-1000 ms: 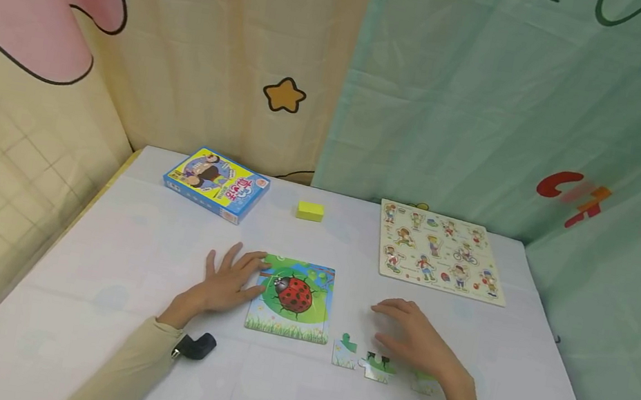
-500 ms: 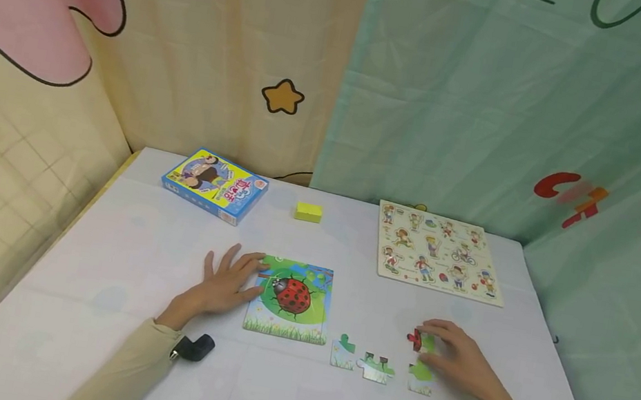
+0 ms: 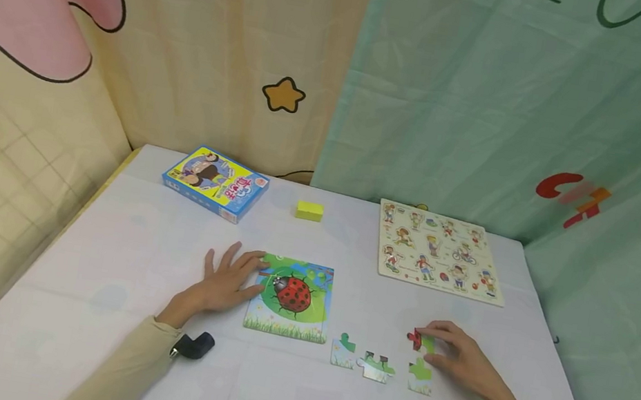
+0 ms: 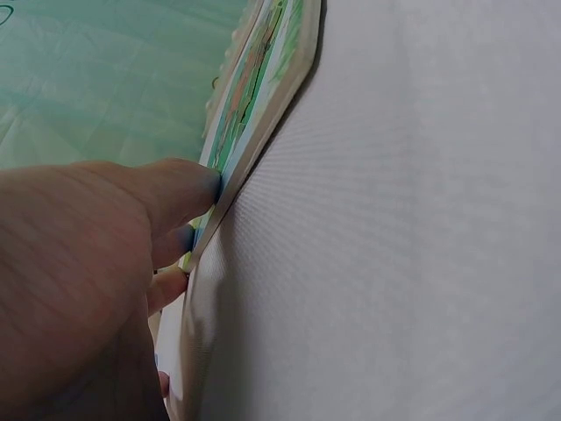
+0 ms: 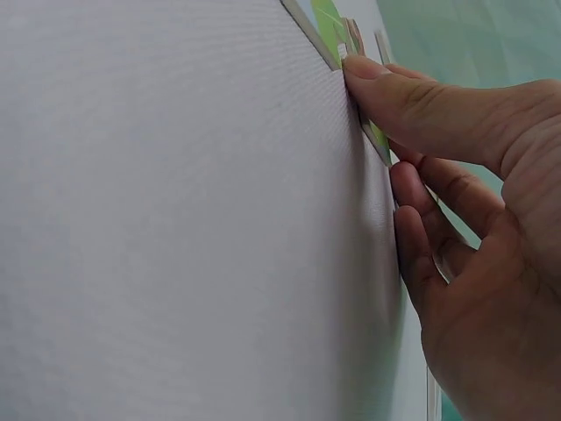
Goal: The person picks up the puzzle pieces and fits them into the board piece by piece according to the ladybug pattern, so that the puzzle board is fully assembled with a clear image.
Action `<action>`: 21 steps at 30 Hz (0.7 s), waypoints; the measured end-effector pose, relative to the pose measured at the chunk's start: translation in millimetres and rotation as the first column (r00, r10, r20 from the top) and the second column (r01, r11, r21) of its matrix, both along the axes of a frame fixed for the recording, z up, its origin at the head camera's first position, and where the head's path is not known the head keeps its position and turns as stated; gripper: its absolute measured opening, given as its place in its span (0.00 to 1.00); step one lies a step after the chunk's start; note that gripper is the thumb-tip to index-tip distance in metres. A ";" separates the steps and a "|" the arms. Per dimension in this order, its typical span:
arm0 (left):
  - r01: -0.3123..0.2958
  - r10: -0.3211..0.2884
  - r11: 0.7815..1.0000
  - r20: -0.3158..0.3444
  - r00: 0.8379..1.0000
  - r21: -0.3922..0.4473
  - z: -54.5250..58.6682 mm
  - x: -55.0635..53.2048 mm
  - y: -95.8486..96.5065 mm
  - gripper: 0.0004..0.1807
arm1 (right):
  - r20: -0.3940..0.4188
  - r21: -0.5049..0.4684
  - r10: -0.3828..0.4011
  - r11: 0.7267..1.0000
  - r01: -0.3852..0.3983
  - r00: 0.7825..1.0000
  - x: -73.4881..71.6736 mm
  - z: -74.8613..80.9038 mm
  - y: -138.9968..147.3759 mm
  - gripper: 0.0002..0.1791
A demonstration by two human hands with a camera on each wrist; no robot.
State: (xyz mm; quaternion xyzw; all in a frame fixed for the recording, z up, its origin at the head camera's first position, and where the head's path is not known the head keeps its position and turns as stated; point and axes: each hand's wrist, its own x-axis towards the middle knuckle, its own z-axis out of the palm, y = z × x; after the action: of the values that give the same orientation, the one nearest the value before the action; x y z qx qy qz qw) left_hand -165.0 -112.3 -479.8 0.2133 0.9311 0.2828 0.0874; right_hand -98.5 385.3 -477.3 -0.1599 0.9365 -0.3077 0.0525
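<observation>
A square ladybug puzzle (image 3: 294, 295) lies flat on the white table. My left hand (image 3: 225, 283) rests at its left edge, fingers spread; in the left wrist view its thumb (image 4: 188, 186) touches the puzzle's side. To the right, my right hand (image 3: 467, 363) pinches a red and green puzzle piece (image 3: 428, 344) between thumb and fingers, low at the table. Just below that one lies a green piece with a grass edge (image 3: 420, 378). Further left are a pale blue and green corner piece (image 3: 343, 352) and a grassy edge piece (image 3: 376, 368).
A blue and yellow box (image 3: 216, 183) stands at the back left, with a small yellow block (image 3: 309, 211) to its right. At the back right lies a wooden board with several child figures (image 3: 438, 250). Patterned curtains (image 3: 226, 38) border the table behind.
My right hand has moved right, from between the ladybug puzzle and the loose pieces, to the red and green piece, which its fingers now pinch. The left hand has stayed put.
</observation>
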 end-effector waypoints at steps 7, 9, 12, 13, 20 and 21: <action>0.001 -0.001 1.000 0.004 1.000 0.003 0.0 -0.4 -0.9 0.26 | 0.016 -0.005 -0.008 1.000 0.008 1.000 0.0 2.5 -2.3 0.21; 0.000 0.000 1.000 0.007 1.000 0.000 -0.6 -0.4 -0.9 0.26 | 0.018 0.004 -0.013 1.000 0.013 1.000 -0.3 2.9 -2.7 0.21; -0.001 0.001 1.000 0.004 1.000 0.000 -0.6 -0.4 -1.4 0.25 | 0.015 0.017 -0.017 1.000 0.017 1.000 -1.4 3.3 -3.4 0.21; -0.001 0.001 1.000 0.003 1.000 0.001 -0.6 -0.5 -1.4 0.25 | 0.012 0.025 -0.016 1.000 0.016 1.000 -1.8 3.3 -3.5 0.20; 0.001 -0.001 1.000 0.001 1.000 0.004 -1.1 -1.1 -1.1 0.25 | -0.040 0.067 0.011 0.998 -0.009 0.999 -3.4 3.3 -5.3 0.22; 0.001 -0.001 1.000 0.003 1.000 0.002 -1.1 -1.1 -1.0 0.25 | -0.047 0.062 0.014 0.998 -0.012 0.999 -3.7 4.0 -6.4 0.23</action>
State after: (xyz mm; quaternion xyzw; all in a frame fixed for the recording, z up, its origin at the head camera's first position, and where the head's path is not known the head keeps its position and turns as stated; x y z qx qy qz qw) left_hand -166.2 -113.2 -480.9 0.2134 0.9305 0.2841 0.0887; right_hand -102.2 378.9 -473.3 -0.1715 0.9455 -0.2743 0.0371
